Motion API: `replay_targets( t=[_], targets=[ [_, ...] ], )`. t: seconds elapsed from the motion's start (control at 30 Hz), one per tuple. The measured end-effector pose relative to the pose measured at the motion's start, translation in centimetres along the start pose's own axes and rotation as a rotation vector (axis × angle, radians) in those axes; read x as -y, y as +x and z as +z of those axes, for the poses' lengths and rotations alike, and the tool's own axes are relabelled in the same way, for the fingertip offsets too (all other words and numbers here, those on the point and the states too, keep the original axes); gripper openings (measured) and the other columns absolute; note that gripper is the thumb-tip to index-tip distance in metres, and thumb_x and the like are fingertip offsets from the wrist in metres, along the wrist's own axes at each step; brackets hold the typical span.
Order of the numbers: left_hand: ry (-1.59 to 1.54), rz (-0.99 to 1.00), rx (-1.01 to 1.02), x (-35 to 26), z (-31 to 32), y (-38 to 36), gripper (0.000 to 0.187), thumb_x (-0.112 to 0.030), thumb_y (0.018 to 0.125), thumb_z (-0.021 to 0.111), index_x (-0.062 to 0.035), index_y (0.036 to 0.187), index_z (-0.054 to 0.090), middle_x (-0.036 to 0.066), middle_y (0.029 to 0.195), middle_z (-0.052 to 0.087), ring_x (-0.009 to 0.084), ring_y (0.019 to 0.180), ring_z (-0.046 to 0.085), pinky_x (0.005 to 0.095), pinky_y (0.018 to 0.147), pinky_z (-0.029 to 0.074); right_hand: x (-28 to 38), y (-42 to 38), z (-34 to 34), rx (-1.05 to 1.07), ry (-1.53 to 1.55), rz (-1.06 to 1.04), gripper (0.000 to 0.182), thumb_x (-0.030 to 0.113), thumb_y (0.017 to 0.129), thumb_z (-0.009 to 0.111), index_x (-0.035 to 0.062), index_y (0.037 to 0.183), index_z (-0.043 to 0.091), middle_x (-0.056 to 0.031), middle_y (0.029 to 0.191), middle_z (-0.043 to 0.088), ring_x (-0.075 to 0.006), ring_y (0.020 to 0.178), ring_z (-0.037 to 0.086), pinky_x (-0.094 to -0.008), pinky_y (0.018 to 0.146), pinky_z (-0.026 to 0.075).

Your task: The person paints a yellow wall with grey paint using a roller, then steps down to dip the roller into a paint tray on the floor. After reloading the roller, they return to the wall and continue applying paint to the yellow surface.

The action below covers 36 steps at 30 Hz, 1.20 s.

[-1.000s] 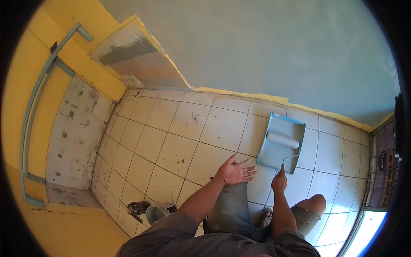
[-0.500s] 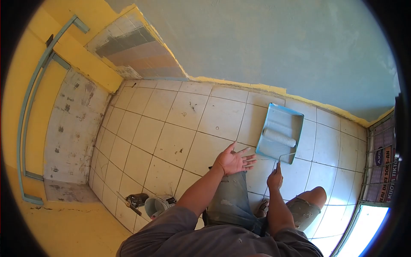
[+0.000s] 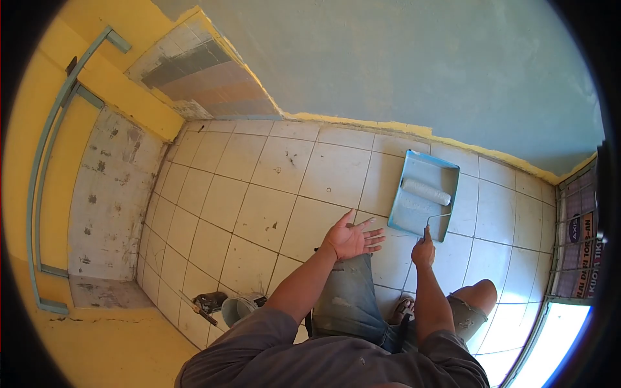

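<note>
My right hand (image 3: 424, 251) is closed round the handle of a paint roller (image 3: 426, 192). The roller's pale, paint-coated sleeve lies across a blue paint tray (image 3: 395, 205), which rests on the tiled floor. Light grey-blue paint coats the tray's sloped bed. My left hand (image 3: 352, 239) hangs palm up above my left knee, fingers spread, with nothing in it. It is left of the tray and apart from it.
A grey-blue wall (image 3: 401, 64) with a yellow lower edge rises behind the tray. On the left, a metal rail (image 3: 48, 149) runs along the yellow wall. A bucket (image 3: 238, 309) and a dark, paint-stained container (image 3: 211, 301) stand by my left side. A barred door (image 3: 576, 239) is at the right.
My right hand has pushed the roller forward, up the tray away from me. My left hand stays spread, with only a slight shift.
</note>
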<state>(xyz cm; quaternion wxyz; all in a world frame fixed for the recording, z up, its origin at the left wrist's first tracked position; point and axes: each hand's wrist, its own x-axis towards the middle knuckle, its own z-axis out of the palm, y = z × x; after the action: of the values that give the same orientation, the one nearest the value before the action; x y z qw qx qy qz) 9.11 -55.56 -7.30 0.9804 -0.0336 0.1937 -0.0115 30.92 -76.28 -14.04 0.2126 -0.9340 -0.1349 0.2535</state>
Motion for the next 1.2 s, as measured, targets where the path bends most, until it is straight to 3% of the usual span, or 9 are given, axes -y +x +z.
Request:
replay_targets(
  t=[0.13, 0.2, 0.27, 0.47, 0.67, 0.8, 1.0, 1.2],
  targets=[
    [0.011, -0.02, 0.061, -0.2, -1.9, 0.9, 0.095, -0.075, 0.094, 0.053, -0.0162, 0.165, 0.029, 0.025, 0.162, 0.038, 0.044, 0.153, 0.033, 0.0629, 0.123, 0.029, -3.3, -2.5, 2.4, 0.014, -0.042, 0.016, 0.061, 0.019, 0.106, 0.051, 0.0311, 0.164, 0.038, -0.0279, 0.108, 0.075, -0.0454, 0.1, 0.073, -0.0579, 0.089, 0.056],
    [0.006, 0.011, -0.048, 0.3, -1.1, 0.7, 0.094, -0.077, 0.093, 0.052, -0.015, 0.162, 0.035, 0.025, 0.161, 0.041, 0.0446, 0.153, 0.033, 0.0634, 0.123, 0.029, -4.1, -4.5, 3.1, 0.043, -0.054, 0.095, 0.061, 0.022, 0.107, 0.048, 0.0361, 0.164, 0.034, -0.0259, 0.113, 0.074, -0.045, 0.103, 0.072, -0.058, 0.091, 0.055],
    [0.04, 0.022, -0.025, 0.4, -0.7, 0.7, 0.096, -0.076, 0.093, 0.053, -0.015, 0.164, 0.03, 0.025, 0.163, 0.038, 0.0453, 0.153, 0.032, 0.0642, 0.124, 0.026, -4.9, -5.7, 3.9, 0.042, -0.035, 0.111, 0.06, 0.026, 0.108, 0.047, 0.0393, 0.164, 0.032, -0.0248, 0.112, 0.074, -0.0454, 0.104, 0.071, -0.0596, 0.092, 0.054],
    [0.092, 0.034, -0.03, 0.3, -0.3, 0.1, 0.1, -0.078, 0.095, 0.048, -0.015, 0.167, 0.019, 0.026, 0.166, 0.032, 0.0453, 0.155, 0.03, 0.063, 0.126, 0.024, -3.3, -2.5, 2.8, 0.042, -0.003, 0.091, 0.06, 0.025, 0.107, 0.048, 0.0374, 0.164, 0.034, -0.026, 0.113, 0.073, -0.0456, 0.105, 0.071, -0.0577, 0.093, 0.054],
    [0.112, 0.061, -0.054, 0.5, 0.3, -0.7, 0.1, -0.08, 0.096, 0.044, -0.0113, 0.166, 0.023, 0.027, 0.166, 0.032, 0.0456, 0.154, 0.031, 0.0615, 0.126, 0.026, 0.4, 4.5, 0.9, -0.015, 0.001, 0.004, 0.057, 0.023, 0.106, 0.049, 0.0331, 0.162, 0.041, -0.0274, 0.113, 0.074, -0.0461, 0.106, 0.071, -0.0574, 0.094, 0.054],
    [0.095, 0.057, -0.036, 0.6, 0.6, -0.8, 0.099, -0.077, 0.097, 0.046, -0.014, 0.169, 0.019, 0.026, 0.163, 0.036, 0.0456, 0.152, 0.035, 0.0616, 0.124, 0.031, 1.9, 7.1, -0.5, -0.071, 0.054, -0.07, 0.054, 0.022, 0.106, 0.049, 0.0296, 0.159, 0.047, -0.0272, 0.12, 0.073, -0.0462, 0.111, 0.07, -0.057, 0.098, 0.054],
    [0.081, 0.07, -0.038, 0.9, 0.6, -0.8, 0.1, -0.077, 0.095, 0.051, -0.0134, 0.167, 0.022, 0.027, 0.163, 0.036, 0.0465, 0.152, 0.034, 0.0626, 0.124, 0.03, 3.6, 9.0, -2.2, 0.006, -0.026, 0.022, 0.055, 0.023, 0.106, 0.049, 0.0318, 0.16, 0.045, -0.0245, 0.127, 0.071, -0.0446, 0.118, 0.068, -0.0546, 0.102, 0.053],
    [0.084, 0.065, -0.032, 0.8, 0.4, -0.3, 0.1, -0.077, 0.095, 0.05, -0.0135, 0.167, 0.022, 0.027, 0.164, 0.035, 0.0464, 0.152, 0.034, 0.0629, 0.124, 0.029, 2.5, 8.6, -2.1, 0.014, -0.067, 0.006, 0.055, 0.023, 0.106, 0.049, 0.0328, 0.161, 0.044, -0.0257, 0.123, 0.072, -0.0449, 0.116, 0.069, -0.0548, 0.1, 0.054]
  ],
)
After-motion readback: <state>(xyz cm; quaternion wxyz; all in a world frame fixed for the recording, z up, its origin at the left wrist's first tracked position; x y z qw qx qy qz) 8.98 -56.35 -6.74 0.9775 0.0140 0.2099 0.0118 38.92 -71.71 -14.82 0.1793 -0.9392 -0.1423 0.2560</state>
